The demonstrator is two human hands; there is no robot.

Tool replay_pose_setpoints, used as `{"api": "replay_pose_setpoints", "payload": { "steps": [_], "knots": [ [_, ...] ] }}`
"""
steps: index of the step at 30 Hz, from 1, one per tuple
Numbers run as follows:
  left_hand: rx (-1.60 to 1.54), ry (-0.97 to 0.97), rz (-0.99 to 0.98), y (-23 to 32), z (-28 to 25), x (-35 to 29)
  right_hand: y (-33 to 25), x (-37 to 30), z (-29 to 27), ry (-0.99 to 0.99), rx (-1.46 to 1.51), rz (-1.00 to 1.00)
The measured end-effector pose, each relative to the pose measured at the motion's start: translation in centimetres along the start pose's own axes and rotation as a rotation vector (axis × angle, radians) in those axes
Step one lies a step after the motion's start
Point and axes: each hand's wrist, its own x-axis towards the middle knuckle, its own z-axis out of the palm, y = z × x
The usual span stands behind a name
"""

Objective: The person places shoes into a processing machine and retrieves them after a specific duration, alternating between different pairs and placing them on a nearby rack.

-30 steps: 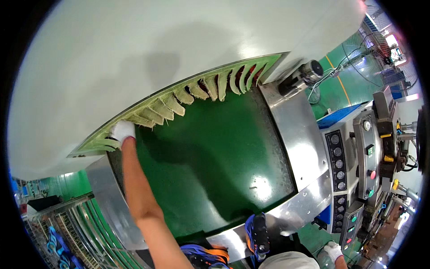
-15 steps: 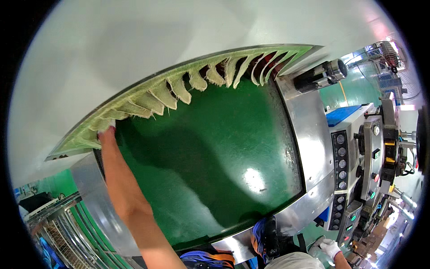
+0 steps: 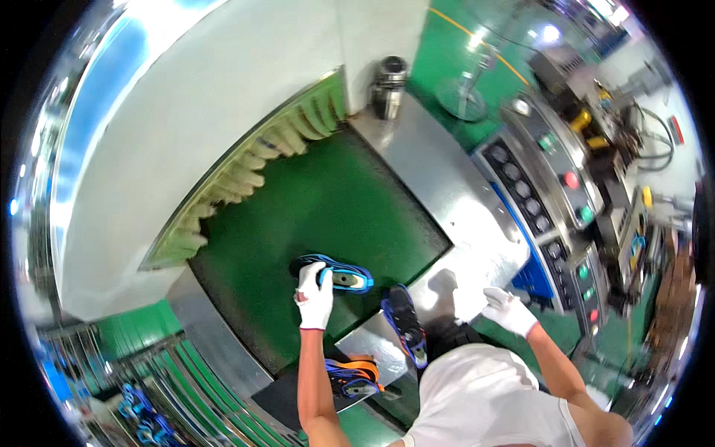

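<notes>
My left hand (image 3: pixel 316 294), in a white glove, grips a blue-and-black shoe (image 3: pixel 346 278) lying sole-down on the green conveyor belt (image 3: pixel 320 201). Thumb and fingers close around one end of it. My right hand (image 3: pixel 509 311), also gloved in white, hovers over the metal edge at the right, its fingers loosely apart and holding nothing visible. Between my hands, a black-and-purple shoe (image 3: pixel 404 325) rests on the metal ledge (image 3: pixel 439 298). An orange-and-purple shoe (image 3: pixel 351 376) sits on a black surface beside my left forearm.
Green fabric strips (image 3: pixel 257 164) hang across the opening of a large white machine housing (image 3: pixel 223 97). At right stands a control panel (image 3: pixel 547 216) with gauges and buttons. A metal flask (image 3: pixel 389 88) stands at the far corner. A wire rack (image 3: pixel 179 387) is at lower left.
My left hand has come back from beneath the fabric strips and now holds the blue-and-black shoe on the belt. My right hand has risen at the right, and the view has turned.
</notes>
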Motion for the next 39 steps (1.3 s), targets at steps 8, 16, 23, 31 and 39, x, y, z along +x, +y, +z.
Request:
{"api": "replay_pose_setpoints", "payload": {
  "steps": [8,16,23,31,39],
  "knots": [
    [-0.2,-0.417,0.57,30.1,14.9,-7.1,-4.0,-2.6,-3.8,0.41,-0.12,-0.556],
    [-0.393,-0.868,1.161,56.6,25.9,-13.6,8.8,-20.7,-18.0,0.694,0.741,-0.052],
    [-0.472,-0.988,0.824,69.9,43.7,-19.7,22.1,-28.9,-15.2,1.018,1.832,-0.08],
    [-0.035,-0.797,0.634,78.6,71.0,-22.9,25.4,-34.8,-16.0,1.516,1.811,0.165],
    [-0.025,-0.842,0.769,78.6,76.5,-19.5,27.8,-33.1,-17.9,1.426,1.85,0.253]
  ]
}}
